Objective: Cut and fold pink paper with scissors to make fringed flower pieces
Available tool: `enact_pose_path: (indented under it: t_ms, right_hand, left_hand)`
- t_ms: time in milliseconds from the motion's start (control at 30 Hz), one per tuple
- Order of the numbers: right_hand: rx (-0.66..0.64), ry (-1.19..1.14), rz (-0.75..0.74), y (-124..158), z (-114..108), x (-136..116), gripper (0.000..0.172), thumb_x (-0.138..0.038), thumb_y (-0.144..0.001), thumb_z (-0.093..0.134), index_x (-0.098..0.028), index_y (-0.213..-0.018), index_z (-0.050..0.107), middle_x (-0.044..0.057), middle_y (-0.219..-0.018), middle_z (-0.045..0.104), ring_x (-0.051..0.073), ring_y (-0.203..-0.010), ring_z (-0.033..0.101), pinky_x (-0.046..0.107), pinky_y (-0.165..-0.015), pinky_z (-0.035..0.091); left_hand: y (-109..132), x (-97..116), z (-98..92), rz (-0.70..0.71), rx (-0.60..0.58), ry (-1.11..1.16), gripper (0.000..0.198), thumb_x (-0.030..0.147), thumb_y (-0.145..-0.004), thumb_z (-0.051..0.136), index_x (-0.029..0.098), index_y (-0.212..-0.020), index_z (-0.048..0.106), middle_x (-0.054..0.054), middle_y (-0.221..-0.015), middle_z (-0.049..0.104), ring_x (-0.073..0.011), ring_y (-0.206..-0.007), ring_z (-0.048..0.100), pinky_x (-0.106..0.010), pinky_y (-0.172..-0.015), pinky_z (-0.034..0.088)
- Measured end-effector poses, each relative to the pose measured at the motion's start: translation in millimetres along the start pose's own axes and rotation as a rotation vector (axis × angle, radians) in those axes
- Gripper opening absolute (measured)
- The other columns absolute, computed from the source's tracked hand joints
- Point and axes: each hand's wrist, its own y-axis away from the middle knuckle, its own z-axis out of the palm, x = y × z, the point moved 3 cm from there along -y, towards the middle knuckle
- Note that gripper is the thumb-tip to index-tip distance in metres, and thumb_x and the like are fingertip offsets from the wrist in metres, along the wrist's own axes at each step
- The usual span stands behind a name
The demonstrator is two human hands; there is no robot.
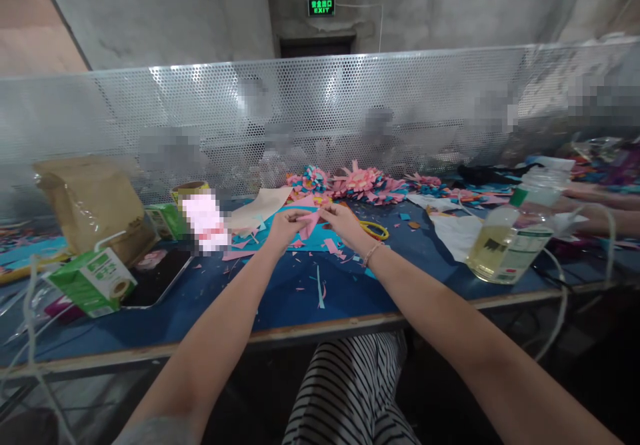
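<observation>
On my blue worktop (280,298) lies a teal sheet (273,244). Just above it, my left hand (284,224) and right hand (344,222) pinch fingertips closed on a pink paper piece (309,224), held between them.

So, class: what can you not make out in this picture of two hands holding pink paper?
Head view only:
1. The pink paper, pinched by left hand and right hand: too small to tell its shape.
2. The yellow scissors: partly hidden by the right wrist.
3. Object under the pixelated patch: blurred out.
4. The bottle: label too small to read.
</observation>
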Motion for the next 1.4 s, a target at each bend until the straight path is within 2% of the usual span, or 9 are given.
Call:
enact_pose_path:
  t_ms: [133,333,600,900,1133,1400]
  right_hand:
    - [0.019,0.033,-0.038,1,0,-1,0.025,-0.04,-0.062,0.06,-0.016,-0.063,0.051,-0.002,-0.057,0.054,0.01,-0.056,0.052,0.023,-0.054,0.042]
    - [0.013,0.073,-0.066,-1,-3,0,0.027,-0.041,-0.06,0.063,-0.016,-0.061,0.052,-0.002,-0.055,0.054,0.01,-0.053,0.051,0.024,-0.056,0.043]
    - [-0.124,0.066,0.017,1,7,6,0.031,-0.042,-0.058,0.066,-0.015,-0.057,0.05,-0.002,-0.054,0.054,0.007,-0.051,0.05,0.022,-0.054,0.042]
    - [-0.155,0.059,0.044,7,10,-2,0.022,-0.028,-0.055,0.068,-0.015,-0.063,0.052,-0.003,-0.056,0.055,0.007,-0.052,0.05,0.021,-0.053,0.041]
    - [-0.172,0.1,0.093,11,14,-4,0.012,-0.017,-0.058,0.06,-0.015,-0.065,0.051,-0.002,-0.06,0.058,0.007,-0.053,0.052,0.019,-0.052,0.041]
    - [-0.281,-0.005,0.113,12,16,-4,0.025,-0.01,-0.057,0.059,-0.016,-0.076,0.046,-0.004,-0.06,0.057,0.009,-0.058,0.057,0.021,-0.058,0.046]
  left_hand:
    - [-1,-4,1.7,-0.017,-0.02,0.047,0.032,0.032,-0.056,0.068,0.012,-0.082,0.066,-0.004,-0.068,0.064,-0.0108,-0.058,0.054,-0.024,-0.056,0.043]
    - [2,1,2.6,-0.025,-0.036,0.005,0.031,0.036,-0.057,0.068,0.012,-0.077,0.066,-0.002,-0.058,0.062,-0.0105,-0.052,0.052,-0.023,-0.05,0.043]
    - [0,1,-1.1,0.04,0.049,-0.009,0.027,0.033,-0.057,0.068,0.013,-0.074,0.068,-0.005,-0.067,0.066,-0.0147,-0.064,0.058,-0.029,-0.064,0.046]
    - [-3,-8,-0.7,0.021,0.087,0.035,0.027,0.033,-0.057,0.068,0.014,-0.075,0.068,-0.004,-0.067,0.066,-0.0141,-0.062,0.058,-0.029,-0.062,0.046]
    - [-1,-3,0.7,0.017,0.125,0.059,0.024,0.03,-0.055,0.069,0.013,-0.072,0.068,-0.005,-0.067,0.066,-0.0152,-0.064,0.059,-0.03,-0.065,0.046]
    - [0,-1,2.5,0.07,0.165,0.062,0.022,0.029,-0.056,0.069,0.014,-0.072,0.068,-0.004,-0.068,0.066,-0.0137,-0.062,0.057,-0.028,-0.064,0.045]
